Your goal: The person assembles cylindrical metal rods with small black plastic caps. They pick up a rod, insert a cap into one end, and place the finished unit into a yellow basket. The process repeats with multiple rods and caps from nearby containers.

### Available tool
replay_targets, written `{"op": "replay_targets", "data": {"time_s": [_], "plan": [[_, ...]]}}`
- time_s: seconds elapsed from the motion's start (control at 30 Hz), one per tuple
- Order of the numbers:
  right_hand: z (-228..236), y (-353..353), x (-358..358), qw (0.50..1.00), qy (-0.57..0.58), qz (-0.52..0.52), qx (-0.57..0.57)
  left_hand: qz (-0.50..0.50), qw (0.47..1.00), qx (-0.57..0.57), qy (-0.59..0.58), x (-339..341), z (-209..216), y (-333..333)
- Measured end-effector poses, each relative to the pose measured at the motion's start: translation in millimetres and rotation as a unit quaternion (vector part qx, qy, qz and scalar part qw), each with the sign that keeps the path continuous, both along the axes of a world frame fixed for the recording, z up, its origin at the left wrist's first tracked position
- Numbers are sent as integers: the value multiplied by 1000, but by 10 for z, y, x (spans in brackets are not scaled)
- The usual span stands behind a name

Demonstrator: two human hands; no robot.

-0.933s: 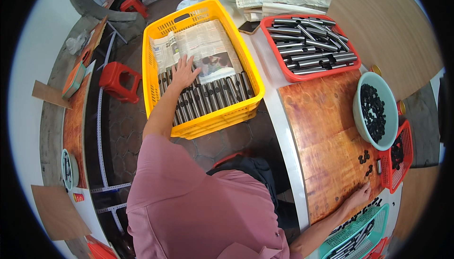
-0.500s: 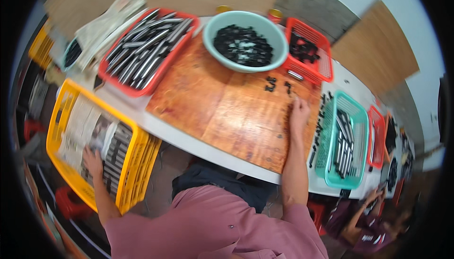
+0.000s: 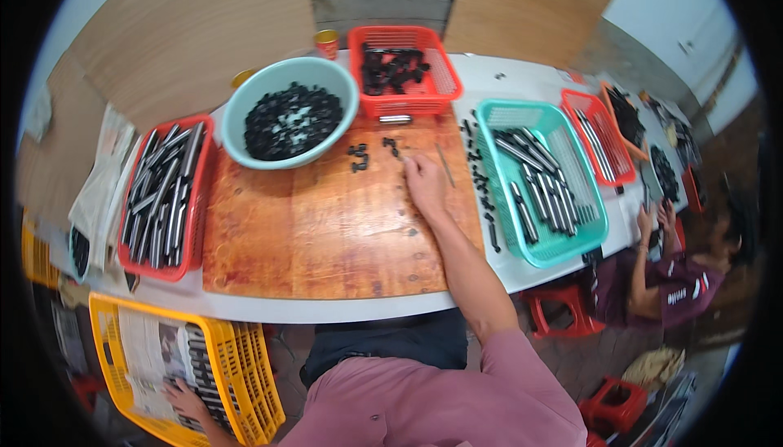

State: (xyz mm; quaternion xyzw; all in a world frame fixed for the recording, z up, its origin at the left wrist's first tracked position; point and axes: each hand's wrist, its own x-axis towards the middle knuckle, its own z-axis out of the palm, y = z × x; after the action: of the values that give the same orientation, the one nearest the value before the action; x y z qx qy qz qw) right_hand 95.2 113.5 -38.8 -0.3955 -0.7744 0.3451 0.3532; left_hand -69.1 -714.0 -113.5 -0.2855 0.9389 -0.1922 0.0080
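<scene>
Stubby blk pcs (image 3: 391, 146) by R hand (image 3: 424, 182), fingers curled, grip unclear; L hand (image 3: 186, 403) fingers apart nr metal cyls (image 3: 202, 359)

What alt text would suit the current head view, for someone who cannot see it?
A person's right hand is at a wooden board, close to small black parts; the left hand is over newspaper and metal cylinders in a yellow crate. A bowl of black pieces and a green basket are nearby.
</scene>
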Motion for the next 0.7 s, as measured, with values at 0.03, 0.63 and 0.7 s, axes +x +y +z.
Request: {"op": "replay_targets", "data": {"time_s": [0.03, 0.63, 0.7], "plan": [[67, -16, 25, 1000, 4, 5, -14, 3, 999, -28, 18, -8, 3, 54], [1484, 184, 2086, 936, -314, -80, 137, -451, 761, 148, 442, -493, 1797, 1671], [1288, 396, 2319, 896, -435, -77, 43, -535, 709, 183, 422, -667, 2021, 2271]]}}
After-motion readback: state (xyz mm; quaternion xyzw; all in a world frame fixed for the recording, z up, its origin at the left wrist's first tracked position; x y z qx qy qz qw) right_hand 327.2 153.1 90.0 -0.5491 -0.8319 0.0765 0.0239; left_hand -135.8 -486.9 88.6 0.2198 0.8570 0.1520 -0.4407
